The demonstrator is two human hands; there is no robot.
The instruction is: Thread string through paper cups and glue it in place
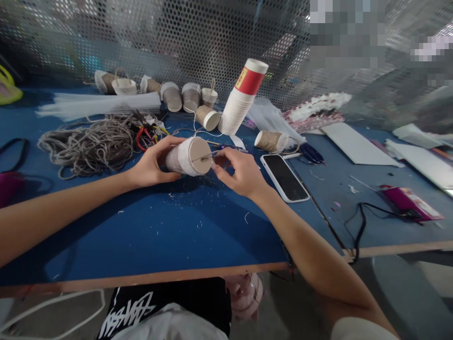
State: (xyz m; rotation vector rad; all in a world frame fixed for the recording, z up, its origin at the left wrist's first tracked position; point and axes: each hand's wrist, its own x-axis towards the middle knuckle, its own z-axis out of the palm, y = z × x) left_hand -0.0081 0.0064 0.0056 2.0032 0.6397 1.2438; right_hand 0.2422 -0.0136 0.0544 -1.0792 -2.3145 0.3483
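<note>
A paper cup (200, 156) wrapped in grey cord and a white band lies on its side just above the table. My left hand (155, 163) curls round its wrapped wall from the left. The cup's flat round base faces right and toward me. My right hand (239, 170) pinches the end of a thin grey cord (203, 157) against that base, with thumb and fingers together. To the left spreads a loose heap of grey cord (92, 144). Red-handled scissors (143, 138) lie partly in it.
Behind the cup leans a tall stack of paper cups (237, 106). Several wrapped cups (172, 97) line the back by a perforated metal screen (177, 42). A phone (285, 177) lies right of my right hand, near dark blue-handled scissors (312, 153). White strips (102, 105) lie back left.
</note>
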